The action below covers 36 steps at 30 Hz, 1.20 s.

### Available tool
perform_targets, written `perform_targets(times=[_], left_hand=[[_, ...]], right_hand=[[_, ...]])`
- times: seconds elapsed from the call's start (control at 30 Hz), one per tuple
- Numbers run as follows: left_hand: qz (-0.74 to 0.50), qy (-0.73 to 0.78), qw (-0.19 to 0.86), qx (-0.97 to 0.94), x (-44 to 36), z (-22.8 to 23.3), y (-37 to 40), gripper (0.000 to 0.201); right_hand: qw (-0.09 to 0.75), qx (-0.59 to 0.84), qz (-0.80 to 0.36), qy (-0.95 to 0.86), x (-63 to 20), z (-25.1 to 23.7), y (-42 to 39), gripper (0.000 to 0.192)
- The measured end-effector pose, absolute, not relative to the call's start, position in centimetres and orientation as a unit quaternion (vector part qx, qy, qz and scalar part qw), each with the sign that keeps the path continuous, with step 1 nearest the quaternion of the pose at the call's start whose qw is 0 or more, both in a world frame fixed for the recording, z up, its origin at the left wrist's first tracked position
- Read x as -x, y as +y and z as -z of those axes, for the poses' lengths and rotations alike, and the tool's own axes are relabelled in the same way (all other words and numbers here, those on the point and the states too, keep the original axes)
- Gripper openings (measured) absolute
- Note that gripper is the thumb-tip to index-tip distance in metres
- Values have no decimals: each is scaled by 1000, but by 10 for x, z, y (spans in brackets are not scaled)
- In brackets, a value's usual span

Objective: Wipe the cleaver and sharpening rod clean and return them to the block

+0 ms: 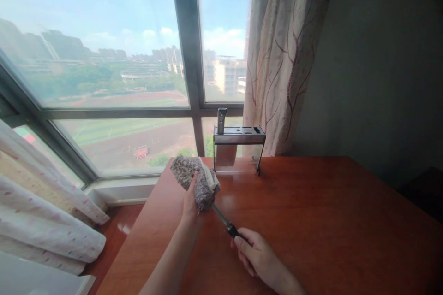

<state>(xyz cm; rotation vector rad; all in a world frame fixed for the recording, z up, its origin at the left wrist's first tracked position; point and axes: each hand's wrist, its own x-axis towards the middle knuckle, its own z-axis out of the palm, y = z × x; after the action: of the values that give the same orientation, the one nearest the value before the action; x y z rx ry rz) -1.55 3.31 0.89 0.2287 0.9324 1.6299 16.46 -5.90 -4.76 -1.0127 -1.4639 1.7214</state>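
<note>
Grey cloth (205,190): bunched in the left hand (190,198), thumb laid over it, fingers wrapped round; it looks soft and light, easily squeezed anywhere.
Black-handled tool (231,229): above the table (318,230), its handle grasped in the right hand (255,252), the narrow metal part running into the cloth; far end hidden.
Handling: probably stiff and fairly light; the metal may be slippery and possibly sharp, so the handle is the safer hold, with thick cloth between palm and metal.
Clear-sided holder (242,138): stands beyond the hands, near the table's far edge, its top slotted.
Holder contents: one grey handle (221,121) rises at the left end; a broad brown shape (226,154) shows below, perhaps a blade.
</note>
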Motion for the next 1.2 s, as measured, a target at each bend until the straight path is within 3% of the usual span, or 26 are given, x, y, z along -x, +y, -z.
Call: perform_targets(times=[0.33, 0.57, 0.97, 1.2], left_hand=[[-778, 268, 556, -118, 58, -19, 36, 43], [-789, 272, 543, -92, 60, -19, 41, 37], [-635, 341, 685, -105, 8, -12, 18, 32], [-743, 265, 608, -88, 33, -19, 29, 38]], right_hand=[[333, 408, -614, -589, -188, 36, -64, 39], [369, 384, -671, -516, -205, 44, -67, 41], [442, 373, -677, -455, -179, 34, -58, 43], [390, 415, -677, -466, -216, 53, -66, 45]])
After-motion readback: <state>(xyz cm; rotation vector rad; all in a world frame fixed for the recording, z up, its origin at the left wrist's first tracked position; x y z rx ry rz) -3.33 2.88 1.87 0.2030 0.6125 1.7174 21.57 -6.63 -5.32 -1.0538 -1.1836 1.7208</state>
